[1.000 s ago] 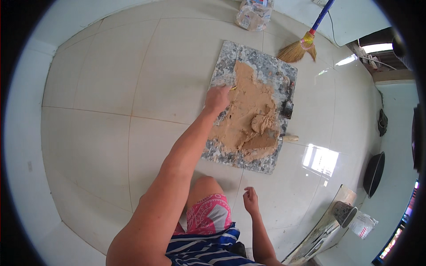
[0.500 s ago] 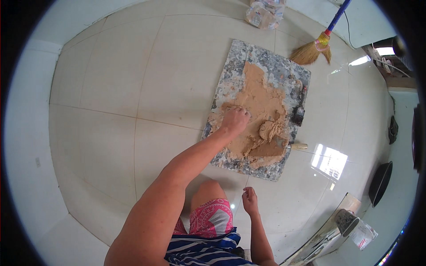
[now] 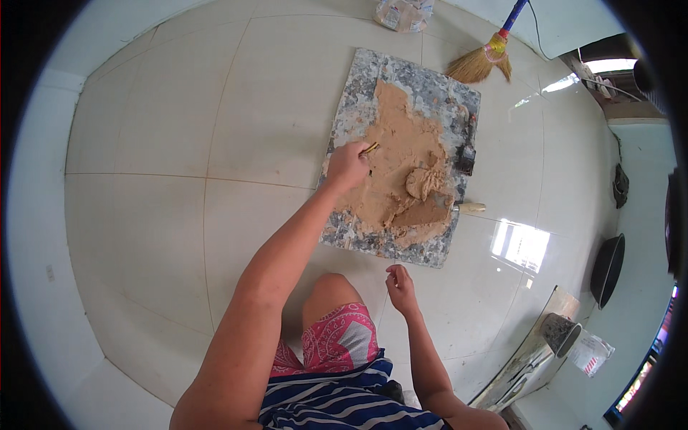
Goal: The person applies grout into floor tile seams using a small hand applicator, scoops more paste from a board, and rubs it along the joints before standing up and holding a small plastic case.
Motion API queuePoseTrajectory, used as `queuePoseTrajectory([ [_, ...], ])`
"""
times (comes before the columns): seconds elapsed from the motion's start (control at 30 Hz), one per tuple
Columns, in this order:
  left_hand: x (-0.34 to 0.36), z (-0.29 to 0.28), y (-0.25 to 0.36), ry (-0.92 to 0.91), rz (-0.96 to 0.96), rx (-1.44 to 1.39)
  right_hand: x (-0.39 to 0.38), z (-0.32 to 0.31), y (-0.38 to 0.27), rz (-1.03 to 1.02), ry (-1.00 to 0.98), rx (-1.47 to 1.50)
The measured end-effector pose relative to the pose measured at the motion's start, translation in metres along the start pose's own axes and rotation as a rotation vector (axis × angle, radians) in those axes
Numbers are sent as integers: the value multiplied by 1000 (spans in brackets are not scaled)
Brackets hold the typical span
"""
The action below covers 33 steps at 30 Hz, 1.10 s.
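Observation:
A speckled grey stone slab (image 3: 360,93) lies on the tiled floor, covered by a spread of brown clay (image 3: 401,140) with a thicker lump (image 3: 424,183) near its right side. My left hand (image 3: 347,166) rests at the slab's left edge, fingers pinched on a small yellowish piece (image 3: 371,148) at the rim of the clay. My right hand (image 3: 400,281) hovers over the floor below the slab, beside my knee (image 3: 331,287), fingers loosely curled and holding nothing.
A tool with a pale wooden handle (image 3: 471,208) and a dark scraper (image 3: 466,159) lie at the slab's right edge. A straw broom (image 3: 481,63) and a plastic bag (image 3: 405,13) sit beyond the slab. A dark pan (image 3: 608,269) and metal items (image 3: 555,333) stand at the right.
My left hand has drawn back from the upper part of the clay to the slab's left edge, and now pinches a small yellowish piece. My right hand has hardly moved.

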<state>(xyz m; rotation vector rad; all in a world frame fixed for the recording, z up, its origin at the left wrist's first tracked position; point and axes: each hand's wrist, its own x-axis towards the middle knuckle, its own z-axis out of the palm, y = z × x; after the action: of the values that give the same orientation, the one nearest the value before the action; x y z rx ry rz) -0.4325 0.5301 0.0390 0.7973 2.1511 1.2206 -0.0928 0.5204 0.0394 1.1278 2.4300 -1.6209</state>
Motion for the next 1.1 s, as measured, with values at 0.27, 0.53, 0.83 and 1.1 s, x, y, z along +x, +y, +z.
queuePoseTrajectory([
  [0.27,38,73,24,-30,475,575,-20,36,-12,17,-65,49],
  [0.53,-11,1,-15,-460,705,812,-2,-3,-39,-35,-25,9],
  [0.83,-51,-292,123,-90,-96,-6,171,16,-138,-281,-100,-246],
  [1.1,-169,-344,161,295,-378,-899,250,151,-319,-690,-592,-398],
])
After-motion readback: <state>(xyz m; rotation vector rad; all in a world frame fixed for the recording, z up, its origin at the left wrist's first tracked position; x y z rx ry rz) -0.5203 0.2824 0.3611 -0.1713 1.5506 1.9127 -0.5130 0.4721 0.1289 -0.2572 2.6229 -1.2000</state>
